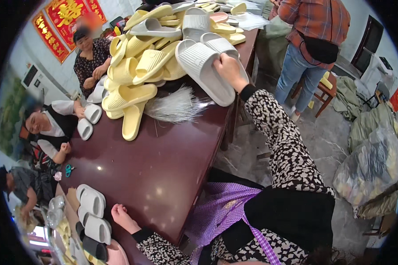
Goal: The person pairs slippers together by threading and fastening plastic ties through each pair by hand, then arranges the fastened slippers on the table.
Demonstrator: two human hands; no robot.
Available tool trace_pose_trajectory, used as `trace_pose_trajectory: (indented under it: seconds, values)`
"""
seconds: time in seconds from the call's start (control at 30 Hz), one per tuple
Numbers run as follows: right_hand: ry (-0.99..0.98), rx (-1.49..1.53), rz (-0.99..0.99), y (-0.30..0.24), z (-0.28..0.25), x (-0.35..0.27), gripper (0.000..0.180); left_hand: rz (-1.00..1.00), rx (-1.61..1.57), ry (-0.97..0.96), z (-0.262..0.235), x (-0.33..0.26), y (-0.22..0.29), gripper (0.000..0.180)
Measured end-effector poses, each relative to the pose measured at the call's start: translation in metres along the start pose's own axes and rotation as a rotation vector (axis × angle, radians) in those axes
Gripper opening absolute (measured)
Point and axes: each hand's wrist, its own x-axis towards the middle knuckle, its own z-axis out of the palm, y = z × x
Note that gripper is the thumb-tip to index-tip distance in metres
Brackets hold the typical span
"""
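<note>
My right hand (230, 73) is stretched out over the far right edge of the table. It grips a pair of light grey slide slippers (199, 59) with ribbed straps. Right beside them rises a big heap of yellow slippers (148, 64) with some grey ones mixed in. My left hand (124, 218) hovers low over the near left part of the table, its fingers loosely curled with nothing visible in them. Closest to that hand are grey slippers (97, 229) lined up along the table's left end, with a black slipper (94, 249) and a pink one (117, 254).
A bundle of clear plastic strands (177, 106) lies before the heap on the dark red table (150, 172). Teal scissors (68, 170) rest near the left edge. Co-workers sit along the far left side; one person (311, 39) stands at right. Bagged goods (369, 168) fill the right floor.
</note>
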Motion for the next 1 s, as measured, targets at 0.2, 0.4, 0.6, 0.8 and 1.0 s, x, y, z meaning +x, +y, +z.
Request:
trace_pose_trajectory:
  seconds: [0.2,0.4,0.6,0.8,1.0]
  values:
    - [-0.039,-0.035,0.08,0.012,0.029,0.037,0.027,0.055,0.073,0.053,0.002,-0.01,0.002,0.012]
    - [-0.141,-0.154,0.082,0.016,0.046,0.055,0.03,0.07,0.11,0.077,0.002,-0.017,0.005,0.012]
    - [-0.181,-0.155,0.075,0.019,0.063,0.064,0.026,0.063,0.11,0.087,-0.001,-0.022,0.002,0.011]
    - [-0.201,-0.1,0.111,0.027,0.082,0.078,0.032,0.073,0.133,0.098,-0.002,-0.023,0.004,0.011]
    - [-0.184,-0.062,0.17,0.027,0.1,0.104,0.032,0.067,0.141,0.119,0.001,-0.024,0.009,0.01]
